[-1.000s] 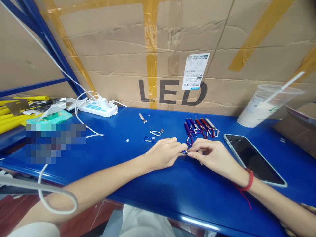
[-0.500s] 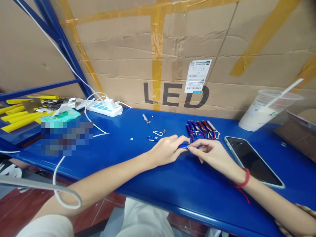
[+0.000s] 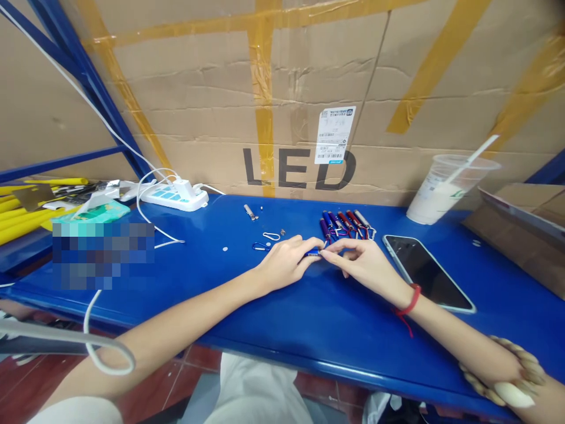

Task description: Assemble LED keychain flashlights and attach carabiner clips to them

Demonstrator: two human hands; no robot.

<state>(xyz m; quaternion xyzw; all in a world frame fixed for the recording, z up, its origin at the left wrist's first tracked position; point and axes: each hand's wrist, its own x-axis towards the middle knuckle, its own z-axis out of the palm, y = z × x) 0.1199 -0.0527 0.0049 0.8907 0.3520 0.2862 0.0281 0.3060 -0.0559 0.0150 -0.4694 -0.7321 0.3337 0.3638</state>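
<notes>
My left hand (image 3: 286, 264) rests on the blue table (image 3: 247, 306) with its fingers closed round a small blue keychain flashlight (image 3: 312, 252). My right hand (image 3: 362, 263) meets it from the right and pinches the flashlight's end between thumb and forefinger. Just behind my hands lies a row of several finished flashlights (image 3: 345, 223) in blue, purple, red and silver, with carabiner clips. To the left lie a blue carabiner (image 3: 261, 246), a silver carabiner (image 3: 269, 236), a silver flashlight body (image 3: 250, 212) and small loose parts.
A phone (image 3: 426, 271) lies face up right of my hands. A plastic cup with a straw (image 3: 439, 189) stands at the back right. A white power strip (image 3: 175, 195) with cables sits back left. A large cardboard box marked LED (image 3: 300, 100) walls the back.
Both hands stay joined on the blue flashlight, with the fingers shifting slightly. The camera view has swung, so everything sits a little further left and up in the picture.
</notes>
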